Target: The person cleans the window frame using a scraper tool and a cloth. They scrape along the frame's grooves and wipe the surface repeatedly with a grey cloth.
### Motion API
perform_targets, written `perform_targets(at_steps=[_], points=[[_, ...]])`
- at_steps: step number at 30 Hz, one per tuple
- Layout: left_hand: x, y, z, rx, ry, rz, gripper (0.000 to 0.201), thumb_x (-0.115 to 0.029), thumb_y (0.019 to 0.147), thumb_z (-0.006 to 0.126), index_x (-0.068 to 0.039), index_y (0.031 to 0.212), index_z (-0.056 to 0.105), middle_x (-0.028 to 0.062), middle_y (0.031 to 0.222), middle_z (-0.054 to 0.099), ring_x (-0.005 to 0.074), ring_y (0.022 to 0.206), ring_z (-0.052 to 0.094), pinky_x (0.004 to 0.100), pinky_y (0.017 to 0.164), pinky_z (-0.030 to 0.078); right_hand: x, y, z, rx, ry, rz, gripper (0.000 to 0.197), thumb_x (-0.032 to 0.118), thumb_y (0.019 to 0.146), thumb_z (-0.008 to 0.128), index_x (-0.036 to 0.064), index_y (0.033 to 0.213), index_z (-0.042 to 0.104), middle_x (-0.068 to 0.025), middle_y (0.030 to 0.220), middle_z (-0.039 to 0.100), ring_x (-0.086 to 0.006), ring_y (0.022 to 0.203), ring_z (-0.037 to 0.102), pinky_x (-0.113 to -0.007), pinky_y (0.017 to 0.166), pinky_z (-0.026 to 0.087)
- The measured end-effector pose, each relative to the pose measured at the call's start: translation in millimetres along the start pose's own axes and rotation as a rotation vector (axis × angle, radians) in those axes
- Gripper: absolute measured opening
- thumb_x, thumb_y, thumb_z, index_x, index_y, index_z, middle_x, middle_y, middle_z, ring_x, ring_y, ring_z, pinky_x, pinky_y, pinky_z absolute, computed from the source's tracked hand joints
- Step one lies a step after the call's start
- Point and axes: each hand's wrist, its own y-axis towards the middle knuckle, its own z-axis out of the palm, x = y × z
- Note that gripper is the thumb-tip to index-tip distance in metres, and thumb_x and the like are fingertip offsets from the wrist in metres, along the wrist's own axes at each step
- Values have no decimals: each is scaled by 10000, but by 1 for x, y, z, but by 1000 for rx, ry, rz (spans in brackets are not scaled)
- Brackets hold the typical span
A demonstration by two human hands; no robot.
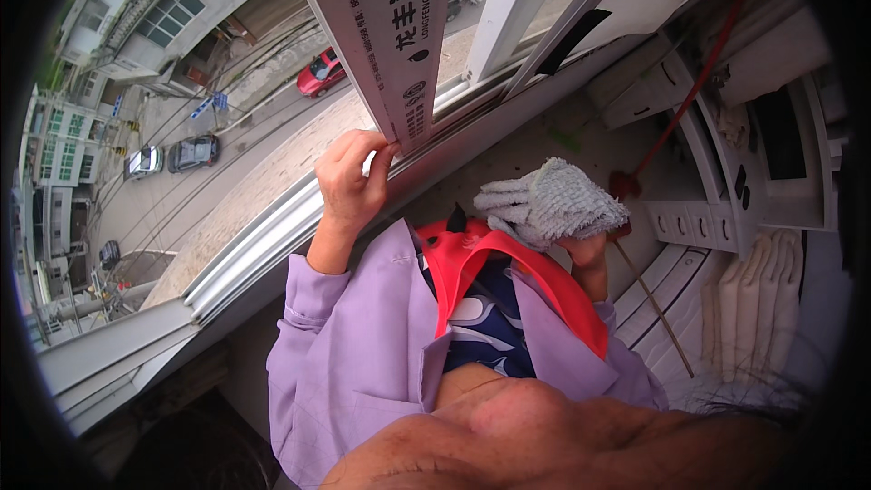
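At the open window, my left hand (347, 180) is closed in a pinch, thumb and forefinger meeting at the lower corner of a window sash (386, 45). White printed protective film covers this upright sash. Whether the fingertips grip only the film or the sash edge too, I cannot tell. A bunched, fluffy grey cleaning cloth (553, 204) is in my right hand (586, 249), held in front of my chest to the right. The cloth hides most of that hand's fingers.
Below the sash runs the metal window track (272, 231); outside, far down, lies a street with a red car (319, 73). To the right are a red-handled broom (626, 186), white drawers (694, 222), a mattress (667, 286) and folded cream fabric (753, 299).
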Motion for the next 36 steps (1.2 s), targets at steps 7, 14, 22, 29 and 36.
perform_targets(at_steps=[7,14,22,29,36], points=[[-2,-18,-23,-20,46,-49,145,74,730,709,-11,832,651,104,757,650,256,685,636,316,612,484,-9,-4,-5,25,8,57,699,83,676,835,-25,1291,522,-143,1260,599,-283,1166,564,-416,1020,425],[-9,-35,-52,-46,114,-108,140,66,743,713,-4,846,650,104,798,679,257,719,655,302,658,502,-4,6,9,44,77,95,646,57,701,827,-35,1270,537,-137,1227,614,-256,1141,577,-402,999,442],[-16,-54,-77,-104,188,-168,138,64,755,720,2,853,647,104,808,685,240,728,663,287,678,502,12,29,36,119,154,152,346,-33,764,759,-45,1092,649,-93,1039,694,-184,973,654,-333,881,508],[-12,-79,-113,-166,245,-237,121,44,768,723,2,852,647,104,814,683,240,727,659,280,675,496,8,50,69,331,36,122,143,24,801,726,-35,927,698,-111,897,713,-188,823,675,-305,742,514],[-2,-115,-144,-291,221,-328,111,8,808,733,-1,874,644,98,824,677,193,751,633,265,715,474,1,52,85,460,-49,77,151,39,801,723,-27,934,698,-127,891,710,-235,819,682,-324,740,512]])
